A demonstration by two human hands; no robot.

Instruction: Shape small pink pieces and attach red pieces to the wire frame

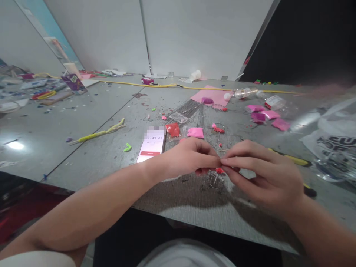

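Observation:
My left hand (198, 157) and my right hand (258, 172) meet fingertip to fingertip above the near part of the table. Both are closed in a pinch, and whatever sits between the fingertips is too small and hidden to name. Just under them show a red clay bit (219, 170) and a tangle of thin wire (215, 180); I cannot tell whether they touch the fingers. Beyond the hands lie a small red clay ball (220, 145), a wire ring with red clay (218, 129), a pink clay packet (195, 132) and a red clay packet (172, 129).
A lit phone (151, 144) lies by my left wrist. Yellow-handled pliers (299, 160) are partly behind my right hand, near a clear plastic bag (333, 141). Farther off are a bundle of wires (191, 109), pink paper (194, 95) and a yellow twisted stem (97, 135).

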